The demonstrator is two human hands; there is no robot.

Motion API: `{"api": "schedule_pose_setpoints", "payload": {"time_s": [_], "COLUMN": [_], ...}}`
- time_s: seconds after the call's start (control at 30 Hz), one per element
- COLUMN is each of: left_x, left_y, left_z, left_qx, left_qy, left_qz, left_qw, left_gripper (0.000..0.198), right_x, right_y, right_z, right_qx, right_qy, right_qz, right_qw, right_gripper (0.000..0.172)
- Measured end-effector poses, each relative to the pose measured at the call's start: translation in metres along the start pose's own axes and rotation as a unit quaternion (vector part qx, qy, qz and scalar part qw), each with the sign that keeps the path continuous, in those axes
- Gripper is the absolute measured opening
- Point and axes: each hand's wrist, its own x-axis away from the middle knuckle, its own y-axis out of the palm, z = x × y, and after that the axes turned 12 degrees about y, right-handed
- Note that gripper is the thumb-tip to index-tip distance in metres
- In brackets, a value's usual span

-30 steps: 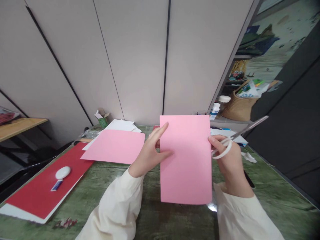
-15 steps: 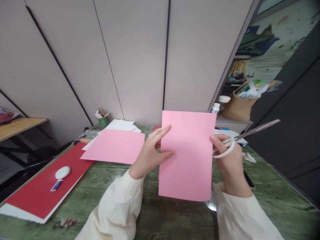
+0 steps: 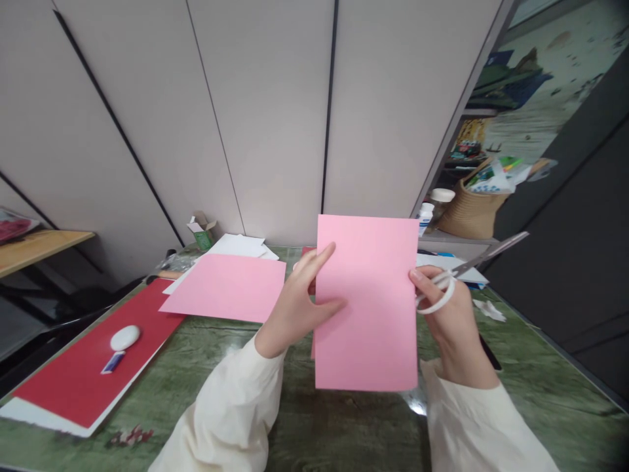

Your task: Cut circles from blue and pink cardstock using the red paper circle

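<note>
A sheet of pink paper (image 3: 368, 328) is held upright above the table between my two hands. My left hand (image 3: 299, 295) grips its left edge, with thumb and index finger across the front and the other fingers behind. At the right edge, my right hand (image 3: 445, 308) pinches the paper between thumb and fingers. White-handled scissors (image 3: 445, 288) also hang in my right hand, their blades pointing up and to the right, away from the paper. Behind the sheet's lower left edge shows a sliver of more pink paper.
Left on the green table (image 3: 216, 367) lie another pink sheet (image 3: 230, 285), white sheets (image 3: 238, 245) and red paper (image 3: 73, 387) bearing a white oval object (image 3: 125, 337) and a small blue-and-white block (image 3: 113, 362). A green box (image 3: 201, 234) stands behind. A woven basket (image 3: 469, 210) sits at right.
The scissors' blades have swung slightly left and toward the hand. The pink sheet has straightened a little, its right edge shifting slightly left. Both hands keep their hold.
</note>
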Motion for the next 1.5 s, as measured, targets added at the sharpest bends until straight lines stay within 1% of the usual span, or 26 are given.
{"api": "schedule_pose_setpoints", "payload": {"time_s": [0.17,0.23,0.37,0.57,0.7,0.77,0.87,0.93,1.1,1.27,1.33,1.43,1.5], "left_x": [-0.001,-0.001,-0.001,-0.001,-0.001,-0.001,-0.001,-0.002,-0.003,-0.002,-0.002,-0.001,-0.001], "left_y": [-0.001,-0.001,-0.002,-0.001,-0.001,-0.002,-0.002,-0.002,-0.002,-0.004,-0.006,-0.007,-0.008], "left_z": [0.002,0.002,0.002,0.001,0.001,0.0,-0.001,-0.003,-0.006,-0.009,-0.009,-0.009,-0.009], "left_qx": [0.0,0.001,0.0,0.001,0.001,-0.001,0.007,0.014,0.012,0.029,0.025,0.014,0.011], "left_qy": [0.0,0.002,0.002,-0.011,-0.012,-0.012,-0.017,-0.018,-0.004,-0.021,-0.019,-0.023,-0.025], "left_qz": [-0.005,-0.001,0.006,-0.005,-0.006,-0.003,0.004,0.006,0.004,-0.018,-0.032,-0.044,-0.041], "left_qw": [1.0,1.0,1.0,1.0,1.0,1.0,1.0,1.0,1.0,0.999,0.999,0.999,0.999], "left_gripper": [0.075,0.074,0.073,0.075,0.074,0.075,0.075,0.076,0.074,0.061,0.061,0.066,0.068], "right_x": [0.0,0.0,-0.002,-0.001,0.0,0.0,-0.001,-0.002,-0.004,-0.004,-0.004,-0.003,-0.002], "right_y": [0.0,0.0,0.0,0.001,0.001,0.001,0.0,-0.001,-0.001,0.0,0.0,0.0,0.0], "right_z": [0.001,0.001,0.002,0.004,0.003,0.003,0.003,0.004,0.007,0.008,0.008,0.006,0.005], "right_qx": [0.018,0.012,0.013,0.038,0.064,0.063,0.053,0.053,0.073,0.085,0.083,0.075,0.068], "right_qy": [-0.007,0.007,0.035,0.012,-0.003,0.006,0.031,0.035,0.006,-0.012,-0.014,-0.005,0.009], "right_qz": [-0.007,-0.015,-0.05,-0.021,-0.022,-0.034,-0.068,-0.076,-0.052,-0.023,-0.018,-0.024,-0.048], "right_qw": [1.0,1.0,0.998,0.999,0.998,0.997,0.996,0.995,0.996,0.996,0.996,0.997,0.997], "right_gripper": [0.018,0.018,0.022,0.022,0.021,0.021,0.022,0.021,0.022,0.021,0.021,0.02,0.021]}}
